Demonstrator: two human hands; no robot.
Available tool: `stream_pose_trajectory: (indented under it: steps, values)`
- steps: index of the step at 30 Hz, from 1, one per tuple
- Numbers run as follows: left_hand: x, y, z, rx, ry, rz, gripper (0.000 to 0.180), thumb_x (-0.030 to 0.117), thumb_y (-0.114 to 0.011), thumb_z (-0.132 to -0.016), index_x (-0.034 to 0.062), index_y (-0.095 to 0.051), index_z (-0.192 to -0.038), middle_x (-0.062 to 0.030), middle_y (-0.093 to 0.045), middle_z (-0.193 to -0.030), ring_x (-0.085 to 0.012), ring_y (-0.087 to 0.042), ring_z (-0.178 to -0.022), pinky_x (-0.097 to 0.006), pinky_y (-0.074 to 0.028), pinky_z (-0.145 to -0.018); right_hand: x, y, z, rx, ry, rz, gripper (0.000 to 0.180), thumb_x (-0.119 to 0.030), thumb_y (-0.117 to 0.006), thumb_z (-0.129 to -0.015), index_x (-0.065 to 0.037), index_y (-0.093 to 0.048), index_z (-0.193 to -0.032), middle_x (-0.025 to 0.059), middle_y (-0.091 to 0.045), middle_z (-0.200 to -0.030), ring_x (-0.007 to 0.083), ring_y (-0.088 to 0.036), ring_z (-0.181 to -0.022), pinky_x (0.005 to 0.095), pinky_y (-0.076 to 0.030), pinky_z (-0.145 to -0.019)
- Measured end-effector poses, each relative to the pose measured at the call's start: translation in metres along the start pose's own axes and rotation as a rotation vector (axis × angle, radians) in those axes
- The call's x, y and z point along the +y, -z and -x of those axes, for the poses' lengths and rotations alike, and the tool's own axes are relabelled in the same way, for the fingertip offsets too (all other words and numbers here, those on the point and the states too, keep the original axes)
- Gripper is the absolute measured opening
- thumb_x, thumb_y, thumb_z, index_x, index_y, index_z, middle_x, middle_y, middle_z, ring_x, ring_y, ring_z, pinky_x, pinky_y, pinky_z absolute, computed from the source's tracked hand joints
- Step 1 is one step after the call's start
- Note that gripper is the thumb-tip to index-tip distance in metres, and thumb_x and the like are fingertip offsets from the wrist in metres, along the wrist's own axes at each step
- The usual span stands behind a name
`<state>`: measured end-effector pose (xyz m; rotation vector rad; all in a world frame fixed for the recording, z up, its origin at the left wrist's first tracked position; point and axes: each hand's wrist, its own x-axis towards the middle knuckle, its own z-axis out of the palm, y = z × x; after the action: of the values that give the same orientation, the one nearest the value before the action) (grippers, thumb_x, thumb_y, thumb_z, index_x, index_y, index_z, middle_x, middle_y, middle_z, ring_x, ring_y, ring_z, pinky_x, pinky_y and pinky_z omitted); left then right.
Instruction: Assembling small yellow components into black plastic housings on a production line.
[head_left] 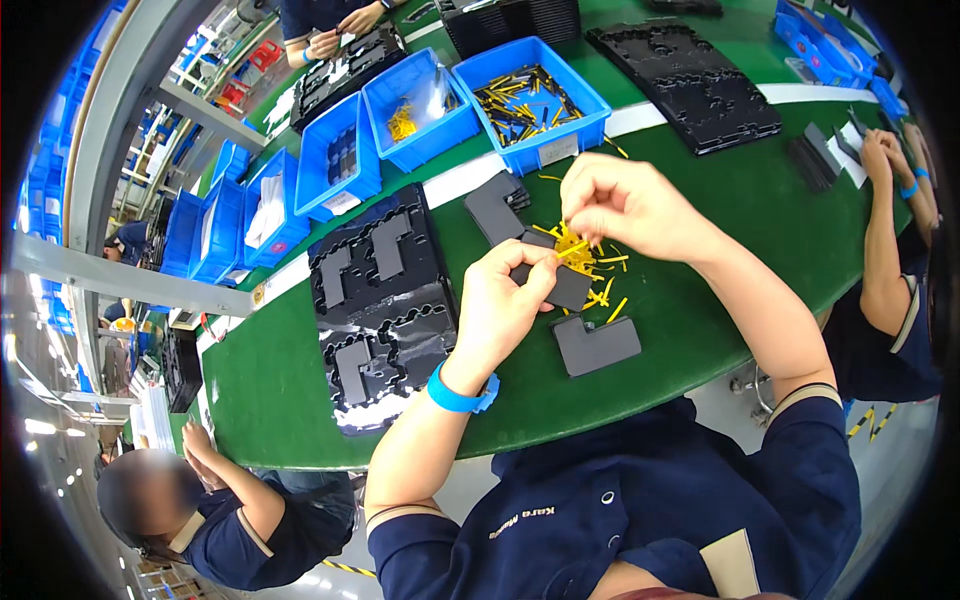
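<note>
While the left hand (505,295) pinches a flat dark grey L-shaped plastic part (555,283) between thumb and fingers, the right hand (615,205) pinches a thin yellow plastic strip (572,250) at its fingertips, and the strip touches the top edge of that part. Both are held just above the green table surface (700,220), between the two hands. Directly under the hands lies a small heap of loose yellow strips (598,268). Just below the heap, nearer to the body, rests a second dark grey L-shaped part (597,345). To the left of the left hand sits a black moulded tray (385,310) with grey parts in its pockets. Beyond the right hand stands a blue plastic bin (535,100) with dark and yellow pieces.
</note>
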<state>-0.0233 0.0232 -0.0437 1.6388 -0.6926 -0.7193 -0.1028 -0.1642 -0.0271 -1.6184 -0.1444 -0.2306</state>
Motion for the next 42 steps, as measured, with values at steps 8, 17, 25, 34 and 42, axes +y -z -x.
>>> stream_pose_trajectory:
  steps: [8, 17, 25, 34, 42]
  values:
    - [0.001, -0.01, 0.002, -0.006, -0.091, -0.073, 0.018, 0.007, -0.059, -0.089, 0.0024, -0.063, -0.106, -0.0029, -0.062, -0.097, -0.008, -0.06, -0.077, -0.021, -0.053, -0.057, 0.008, 0.01, 0.0, 0.12, -0.164, 0.155, 0.012, -0.006, -0.064, -0.082, 0.001, -0.062, -0.093, 0.0039, -0.063, -0.081, 0.0077, -0.057, -0.066, 0.0223, -0.049, -0.058]
    - [0.002, -0.009, 0.004, 0.03, -0.092, 0.078, 0.032, 0.002, -0.059, -0.087, 0.0053, -0.049, -0.118, -0.0077, -0.064, -0.098, -0.0105, -0.061, -0.079, -0.02, -0.051, -0.058, -0.011, 0.006, 0.004, -0.044, 0.005, 0.705, 0.007, -0.005, -0.063, -0.081, 0.0, -0.062, -0.086, 0.005, -0.061, -0.08, 0.0088, -0.056, -0.067, 0.0264, -0.048, -0.06]
    - [0.001, -0.014, 0.004, 0.093, -0.078, 0.085, 0.023, 0.004, -0.06, -0.087, 0.0008, -0.048, -0.106, -0.0075, -0.065, -0.096, -0.0094, -0.062, -0.079, -0.02, -0.051, -0.06, -0.003, -0.012, 0.001, 0.191, -0.226, -0.038, 0.007, -0.005, -0.064, -0.084, 0.002, -0.062, -0.086, 0.0029, -0.062, -0.077, 0.0072, -0.059, -0.064, 0.0202, -0.05, -0.059]
    - [-0.003, -0.017, 0.002, 0.132, -0.147, 0.033, 0.026, 0.003, -0.062, -0.086, -0.0006, -0.048, -0.108, -0.0092, -0.067, -0.091, -0.0083, -0.061, -0.07, -0.021, -0.049, -0.056, -0.006, -0.022, 0.003, 0.215, -0.229, 0.048, 0.004, 0.0, -0.061, -0.084, 0.004, -0.062, -0.086, 0.0033, -0.056, -0.081, 0.0074, -0.059, -0.064, 0.0201, -0.049, -0.057]
    - [-0.003, -0.019, 0.003, 0.157, -0.16, 0.059, 0.026, 0.002, -0.062, -0.085, -0.0005, -0.048, -0.107, -0.0094, -0.067, -0.088, -0.0081, -0.061, -0.068, -0.021, -0.049, -0.055, -0.004, -0.027, 0.005, 0.26, -0.179, 0.078, 0.003, 0.002, -0.062, -0.083, 0.003, -0.063, -0.085, 0.0033, -0.055, -0.082, 0.0073, -0.058, -0.064, 0.0205, -0.049, -0.057]
